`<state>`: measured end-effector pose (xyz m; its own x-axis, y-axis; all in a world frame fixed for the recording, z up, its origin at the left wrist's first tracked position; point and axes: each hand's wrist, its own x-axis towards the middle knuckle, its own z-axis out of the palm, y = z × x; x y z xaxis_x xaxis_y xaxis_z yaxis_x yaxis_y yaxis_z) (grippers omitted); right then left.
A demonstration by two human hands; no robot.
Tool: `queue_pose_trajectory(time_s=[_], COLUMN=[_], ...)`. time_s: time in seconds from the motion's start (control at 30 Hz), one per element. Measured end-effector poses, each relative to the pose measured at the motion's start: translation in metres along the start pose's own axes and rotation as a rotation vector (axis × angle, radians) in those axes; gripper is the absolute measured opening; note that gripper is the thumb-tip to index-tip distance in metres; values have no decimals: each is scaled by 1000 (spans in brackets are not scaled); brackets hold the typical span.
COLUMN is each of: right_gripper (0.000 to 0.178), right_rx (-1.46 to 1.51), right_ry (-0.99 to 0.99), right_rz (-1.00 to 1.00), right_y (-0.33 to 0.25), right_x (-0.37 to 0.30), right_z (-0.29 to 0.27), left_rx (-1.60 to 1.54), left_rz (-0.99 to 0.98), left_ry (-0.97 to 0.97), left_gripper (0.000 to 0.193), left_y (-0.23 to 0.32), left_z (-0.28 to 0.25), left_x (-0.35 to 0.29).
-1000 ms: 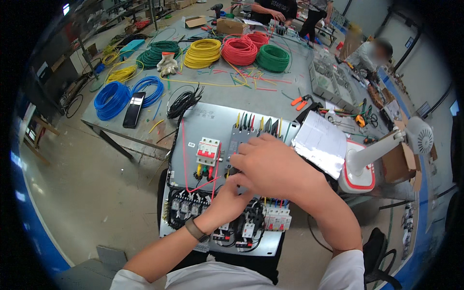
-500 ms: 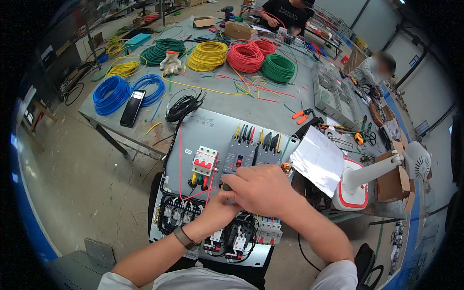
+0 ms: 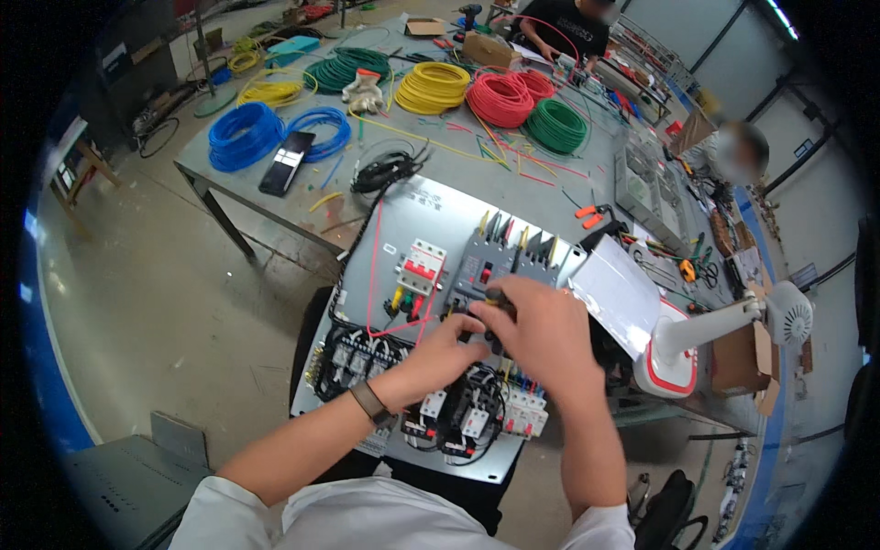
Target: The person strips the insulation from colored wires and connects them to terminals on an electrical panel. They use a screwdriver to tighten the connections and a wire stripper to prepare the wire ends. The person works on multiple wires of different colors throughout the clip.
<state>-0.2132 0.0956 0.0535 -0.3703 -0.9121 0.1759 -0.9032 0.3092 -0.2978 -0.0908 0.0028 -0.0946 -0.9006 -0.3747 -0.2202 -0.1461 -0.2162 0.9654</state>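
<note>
- Panel, silvery and crowded with parts, lies tilted in front of the body, its far edge by the table.
- Right hand: from my end I see thumb and fingers clamped on a dark handle, just over the near end of the grey switch blocks.
- Left hand: fingers curled, just beside the right, above the panel — I cannot tell whether they grip anything.
- Left of the grey blocks I make out a white switch block with red levers; a thin red wire bends down past it.
- Nearer the body, below the left hand, I see black relays and cables.
- Across the table — blue coil, phone, gloves, yellow coil.
- On my right, paper lies against a white fan.
</note>
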Motion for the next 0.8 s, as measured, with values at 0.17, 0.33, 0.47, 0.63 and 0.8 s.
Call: queue_pose_trajectory(time_s=[0.17,0.33,0.47,0.63,0.8], right_gripper=[28,22,18,16,11], right_rx=[-107,-95,-113,-239,-283], right_ry=[-162,-196,-298,-326,-355], right_rz=[-168,-222,-278,-500,-673], right_y=[-1,-3,2,2,3], right_x=[15,18,28,37,50], right_z=[-25,-30,-35,-46,-44], left_rx=[239,258,293,398,431], left_rz=[-55,60,66,148,198], left_ry=[-4,33,17,14,33], left_gripper=[49,46,42,41,44], left_y=[21,15,25,14,12], left_z=[3,8,6,5,6], left_x=[-20,-25,-30,-28,-26])
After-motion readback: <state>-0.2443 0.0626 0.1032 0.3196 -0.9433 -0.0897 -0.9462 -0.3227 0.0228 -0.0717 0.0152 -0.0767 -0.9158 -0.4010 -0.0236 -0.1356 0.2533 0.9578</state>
